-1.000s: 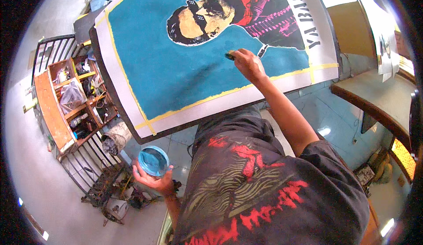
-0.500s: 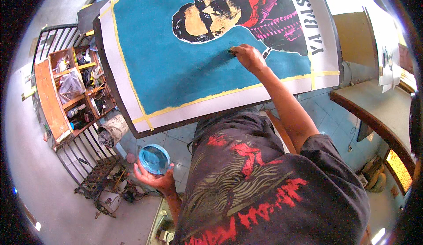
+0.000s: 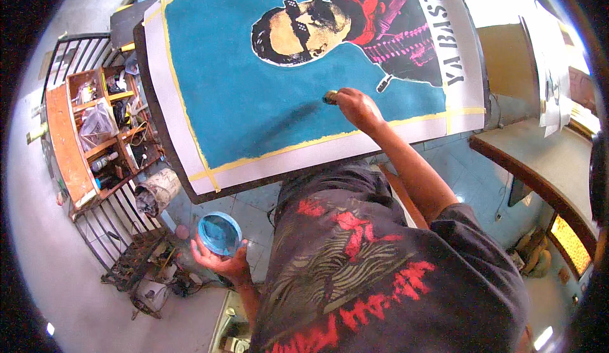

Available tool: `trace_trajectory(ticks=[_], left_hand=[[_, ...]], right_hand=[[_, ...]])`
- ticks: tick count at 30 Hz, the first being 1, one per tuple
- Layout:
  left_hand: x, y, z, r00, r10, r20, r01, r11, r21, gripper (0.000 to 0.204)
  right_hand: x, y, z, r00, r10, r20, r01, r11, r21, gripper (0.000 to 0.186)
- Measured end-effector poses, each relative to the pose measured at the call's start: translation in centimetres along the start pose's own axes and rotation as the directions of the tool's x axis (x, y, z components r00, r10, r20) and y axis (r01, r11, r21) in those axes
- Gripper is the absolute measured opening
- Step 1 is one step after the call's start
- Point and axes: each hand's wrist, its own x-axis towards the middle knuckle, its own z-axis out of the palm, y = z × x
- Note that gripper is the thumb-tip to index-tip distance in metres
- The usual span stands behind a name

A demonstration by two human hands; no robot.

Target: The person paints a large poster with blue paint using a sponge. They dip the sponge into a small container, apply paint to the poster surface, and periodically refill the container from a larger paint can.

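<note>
A large painting lies tilted in front of me: a teal-blue background round a portrait seen sideways, with yellow masking tape along the white margins. My right hand is over the blue area below the portrait, closed on a short paintbrush. The brush's metal band shows; whether its bristles touch the surface I cannot tell. Lower left, clear of the painting, my left hand cups a round light-blue tub from below. Blue paint coats its inside.
An orange wooden shelf unit full of odds and ends stands left. Beside it are a paint-stained bucket and a black metal railing. On the right is a curved counter. Blue floor tiles show beneath the painting.
My right hand and the paintbrush have come nearer to me across the blue area. My left hand still holds the tub, nearly in the same place.
</note>
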Motion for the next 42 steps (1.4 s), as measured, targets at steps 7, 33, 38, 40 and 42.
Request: trace_trajectory(ticks=[7, 33, 38, 40, 42], left_hand=[[0.3, -0.7, -0.8, 1.0, -0.003, 0.031, 0.001, 0.998, 0.067, 0.116], [0.6, -0.4, -0.5, 0.995, -0.067, 0.068, 0.065, 0.997, 0.028, 0.121], [0.9, -1.0, -0.9, 0.994, -0.044, 0.1, 0.041, 0.998, 0.038, 0.119], [1.0, -1.0, -0.8, 0.994, -0.042, 0.101, 0.038, 0.999, 0.036, 0.119], [1.2, -1.4, -1.0, 0.993, -0.029, 0.118, 0.026, 0.999, 0.033, 0.119]], right_hand=[[3.3, 0.8, -1.5, 0.995, 0.079, -0.054, -0.082, 0.995, -0.055, 0.025], [1.2, -1.4, -0.9, 0.98, 0.05, -0.192, -0.054, 0.998, -0.019, 0.022], [3.9, 0.2, -1.7, 0.991, 0.102, -0.08, -0.109, 0.991, -0.081, 0.021], [4.0, -0.9, -2.4, 0.988, 0.087, -0.126, -0.092, 0.995, -0.037, 0.02], [2.9, 0.6, 0.4, 0.988, 0.142, -0.062, -0.147, 0.985, -0.087, 0.018]])
